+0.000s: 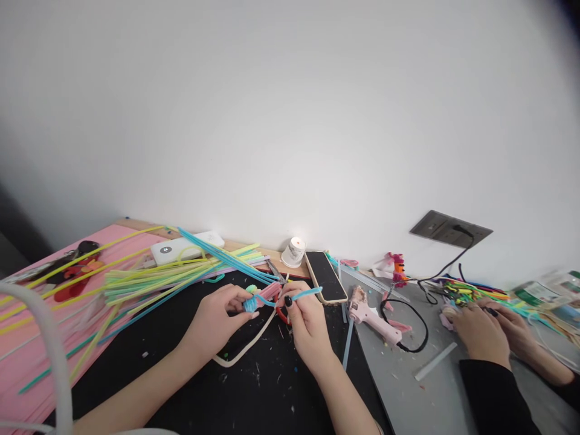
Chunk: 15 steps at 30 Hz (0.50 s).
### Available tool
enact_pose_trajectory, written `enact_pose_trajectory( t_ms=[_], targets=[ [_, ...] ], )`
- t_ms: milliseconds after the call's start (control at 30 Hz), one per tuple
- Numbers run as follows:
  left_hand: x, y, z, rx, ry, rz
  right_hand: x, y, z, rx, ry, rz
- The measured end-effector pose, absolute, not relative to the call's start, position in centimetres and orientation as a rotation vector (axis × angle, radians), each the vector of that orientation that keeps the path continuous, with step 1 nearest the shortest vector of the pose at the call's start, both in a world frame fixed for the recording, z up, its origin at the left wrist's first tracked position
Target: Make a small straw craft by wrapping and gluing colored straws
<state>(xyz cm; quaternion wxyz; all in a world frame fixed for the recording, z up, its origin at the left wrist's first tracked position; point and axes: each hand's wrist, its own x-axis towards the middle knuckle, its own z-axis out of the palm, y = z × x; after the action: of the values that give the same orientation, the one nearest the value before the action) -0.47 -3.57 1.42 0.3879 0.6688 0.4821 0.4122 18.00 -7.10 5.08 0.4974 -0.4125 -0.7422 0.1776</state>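
Note:
My left hand [220, 315] pinches a small pipe-cleaner piece, with a wrapped blue part [250, 304] and a pink part [269, 292]. From it a blue pipe cleaner [309, 293] runs to the right. My right hand [312, 329] has thumb and fingers closed on that strand, and its loose end sticks out past the fingers. Partly hidden behind my right hand lies a tool with red handles [281, 315] and metal jaws. A cream-coloured cord [247, 348] curves below the piece on the black mat [217, 399].
Pipe cleaners [136, 281] in several colours spread at left beside a white power bank [185, 246]. A paper cup [293, 252], phone [326, 277] and pink glue gun [371, 317] stand or lie rightward. Another person's hands [484, 332] work at far right, below a wall socket [451, 228].

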Motion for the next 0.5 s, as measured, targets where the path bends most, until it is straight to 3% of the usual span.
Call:
enact_pose_trajectory(
  t_ms=[500],
  targets=[
    [-0.70,-3.00,1.70,1.386,1.170,0.980,17.47,-7.51,4.75,-1.030,-1.911,0.523]
  ],
)
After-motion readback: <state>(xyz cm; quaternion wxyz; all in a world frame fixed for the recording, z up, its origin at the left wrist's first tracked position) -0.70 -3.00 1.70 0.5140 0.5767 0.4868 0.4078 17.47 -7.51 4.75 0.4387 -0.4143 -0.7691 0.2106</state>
